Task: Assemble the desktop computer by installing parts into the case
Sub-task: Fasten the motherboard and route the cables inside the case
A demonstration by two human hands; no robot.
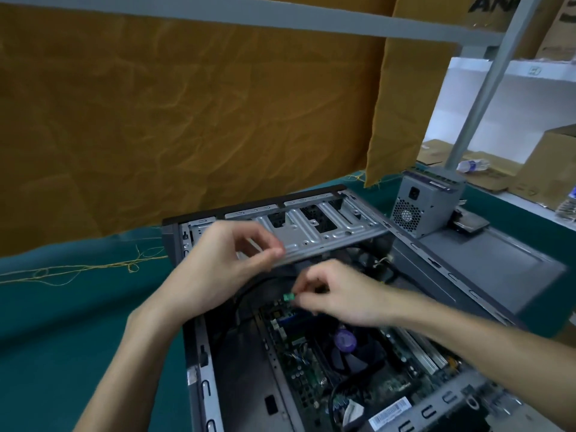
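An open grey computer case [199,347] lies on a teal cloth, its motherboard [299,363] and a CPU fan with a purple hub [345,340] exposed. A silver drive cage [324,232] is tilted up at the far end of the case. My left hand [224,263] grips the cage's near edge, thumb on top. My right hand [330,294] pinches a small green connector [289,296] just above the motherboard's far edge, below the raised cage. Black cables run under the cage.
A grey power supply [420,207] stands on the case's side panel [486,263] to the right. An ochre cloth [187,104] hangs behind. A metal shelf post [486,88], cardboard boxes [548,163] and plastic bottles [472,166] are at the far right. Loose yellow threads [78,271] lie on the teal cloth.
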